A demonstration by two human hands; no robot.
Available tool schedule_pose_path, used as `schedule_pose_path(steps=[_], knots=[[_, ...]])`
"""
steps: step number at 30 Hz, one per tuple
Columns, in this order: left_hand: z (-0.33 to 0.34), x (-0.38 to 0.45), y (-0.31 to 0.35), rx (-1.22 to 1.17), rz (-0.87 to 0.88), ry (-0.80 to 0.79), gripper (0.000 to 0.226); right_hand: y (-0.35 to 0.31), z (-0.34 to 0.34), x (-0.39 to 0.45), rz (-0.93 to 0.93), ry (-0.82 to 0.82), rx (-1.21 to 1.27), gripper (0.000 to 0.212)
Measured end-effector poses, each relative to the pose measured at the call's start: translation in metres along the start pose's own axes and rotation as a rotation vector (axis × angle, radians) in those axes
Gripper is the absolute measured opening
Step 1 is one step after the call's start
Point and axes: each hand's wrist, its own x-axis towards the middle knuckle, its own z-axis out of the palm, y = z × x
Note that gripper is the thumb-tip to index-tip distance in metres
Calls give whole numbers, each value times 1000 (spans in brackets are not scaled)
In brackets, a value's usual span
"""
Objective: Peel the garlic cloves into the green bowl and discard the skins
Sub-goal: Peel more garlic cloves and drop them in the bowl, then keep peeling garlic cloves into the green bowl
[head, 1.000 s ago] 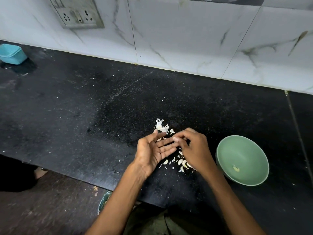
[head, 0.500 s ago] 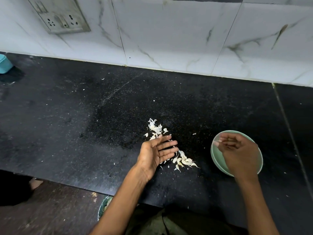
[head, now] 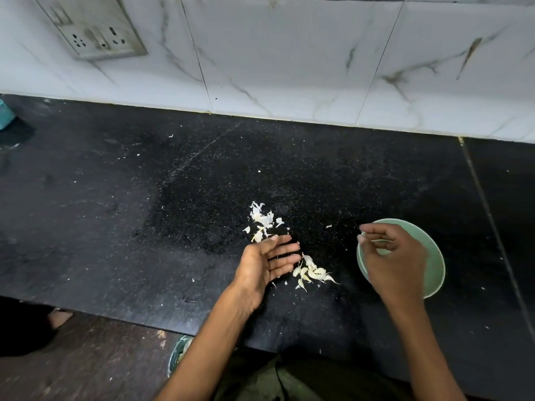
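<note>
The green bowl (head: 432,256) sits on the black counter at the right, and my right hand (head: 390,259) hovers over its left half with the fingers loosely spread and nothing visible in them. The hand hides most of the bowl's inside. My left hand (head: 267,261) rests palm up and open on the counter, holding nothing. Several unpeeled garlic cloves (head: 312,274) lie just right of its fingertips. A small heap of papery skins (head: 260,219) lies just beyond the left hand.
A green bin (head: 177,353) shows on the floor below the counter's front edge (head: 115,316). A blue container (head: 4,114) stands at the far left. A tiled wall with a socket plate (head: 98,27) backs the counter. Small skin flecks dot the surface.
My right hand has left the left hand's fingertips and moved right to above the green bowl, where its fingers have spread. The left hand has stayed open in place.
</note>
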Motion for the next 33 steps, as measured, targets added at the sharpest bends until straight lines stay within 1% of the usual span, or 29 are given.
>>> schedule_pose_path(steps=[3,6,10,13,15,17,19,20,22,24,26,28,30,33], knots=[[-1,2,-3,49,10,52,35,-10,21,-10,-189,-72,-8,26],[-3,4,-5,74,11,104,31,-5,42,-16,-282,-231,-52,26],[-7,5,-10,77,25,193,28,9,64,-19,-263,-453,-238,26],[-16,4,-13,63,46,243,33,14,71,-20,-220,-548,-405,25],[-21,-1,-14,63,79,269,37,13,75,-23,-227,-591,-462,29],[-25,-6,-15,92,123,315,38,12,79,-26,-256,-611,-496,32],[-30,-7,-21,150,161,386,34,13,83,-26,-278,-621,-525,32],[-33,-7,-25,211,188,428,31,13,85,-26,-280,-627,-533,29],[-41,-7,-34,422,265,526,25,13,87,-26,-280,-650,-543,22],[-41,-13,-42,617,313,583,16,13,89,-26,-273,-674,-549,19],[-37,-19,-50,730,361,548,20,14,89,-25,-271,-661,-518,15],[-34,-19,-59,828,410,500,28,15,91,-23,-277,-613,-446,14],[-28,-16,-64,900,452,439,35,16,96,-18,-313,-567,-419,21],[-18,-12,-67,943,491,367,41,15,105,-12,-371,-584,-460,34]])
